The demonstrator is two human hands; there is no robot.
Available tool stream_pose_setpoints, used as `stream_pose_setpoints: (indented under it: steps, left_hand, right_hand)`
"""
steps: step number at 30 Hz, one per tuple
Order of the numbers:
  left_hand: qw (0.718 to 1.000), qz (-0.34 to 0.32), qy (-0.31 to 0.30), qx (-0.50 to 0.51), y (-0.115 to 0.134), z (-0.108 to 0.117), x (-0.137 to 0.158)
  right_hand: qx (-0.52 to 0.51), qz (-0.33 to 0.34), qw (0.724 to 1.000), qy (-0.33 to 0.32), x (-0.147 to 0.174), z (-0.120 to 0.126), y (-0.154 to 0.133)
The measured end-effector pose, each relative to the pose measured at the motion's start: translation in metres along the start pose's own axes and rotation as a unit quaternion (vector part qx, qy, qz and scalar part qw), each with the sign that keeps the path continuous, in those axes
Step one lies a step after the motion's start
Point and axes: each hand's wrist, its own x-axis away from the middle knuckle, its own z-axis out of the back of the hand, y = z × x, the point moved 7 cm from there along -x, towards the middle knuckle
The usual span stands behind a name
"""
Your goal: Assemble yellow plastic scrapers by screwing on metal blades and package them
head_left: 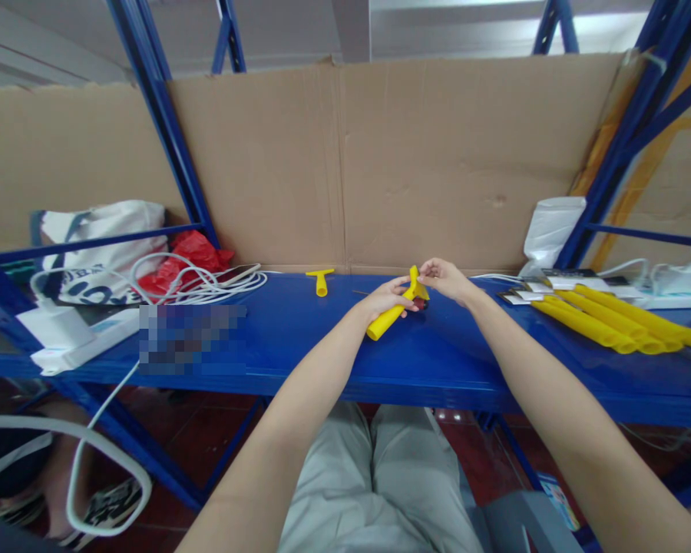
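Note:
My left hand (390, 298) is wrapped round a yellow T-shaped tool with a hollow tube handle (385, 323), like a small squeegee or scraper. Its open tube end points down toward me, and its wider head (415, 286) tilts up past my fingers. Close against that head is my right hand (444, 278), its fingers bent and pinched together; whatever lies between the fingertips is too small to name. Just below the head shows a small dark red and black thing (420, 304), partly covered. Another yellow T-shaped piece (321, 283) rests farther back on the blue table.
Several yellow tubes with black-and-white ends (616, 322) lie at the right of the blue table (311, 349). A power strip (92, 342), coiled white cable (230, 286), red plastic bag (193, 257) and cloth bag (107, 253) are at left. Cardboard (438, 161) stands behind.

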Motion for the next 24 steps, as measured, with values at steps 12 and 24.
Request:
stream_pose_setpoints:
  steps: [12, 24]
  left_hand:
    - [1.0, -0.004, -0.024, -0.005, 0.008, -0.009, 0.007]
    - [0.999, -0.011, -0.025, 0.024, 0.006, -0.011, 0.004]
  right_hand:
    - [-0.006, -0.063, 0.995, -0.071, 0.005, -0.001, 0.008]
    - [-0.006, -0.061, 0.993, -0.103, 0.004, 0.001, 0.018]
